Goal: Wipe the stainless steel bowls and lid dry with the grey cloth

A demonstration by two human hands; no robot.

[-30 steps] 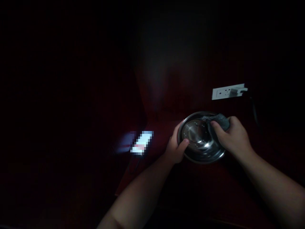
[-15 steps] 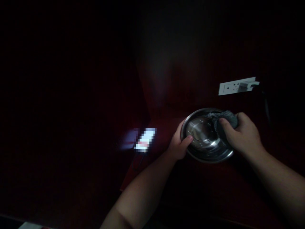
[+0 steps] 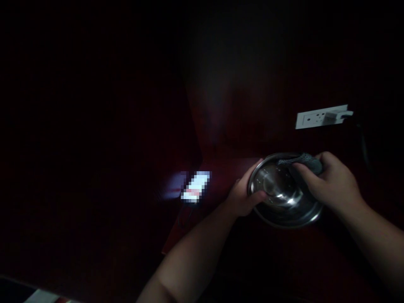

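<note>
A shiny steel bowl is tilted with its inside toward me. My left hand grips its left rim, thumb inside and fingers behind the outer wall. At the upper right of the rim, my right hand is closed on a grey-green cloth. The cloth lies against the rim and the inner wall, with the thumb pressed over it. Most of the right hand's fingers are hidden behind the cloth and the bowl.
A lit phone, its screen blurred out, lies left of the bowl with a thin cable by it. On the dark red surface behind, a white socket plate carries a plug. A pale object shows at the bottom left.
Both hands and the bowl have shifted slightly right and down in view. The cloth looks more bunched at the rim and covers less of the bowl's inside.
</note>
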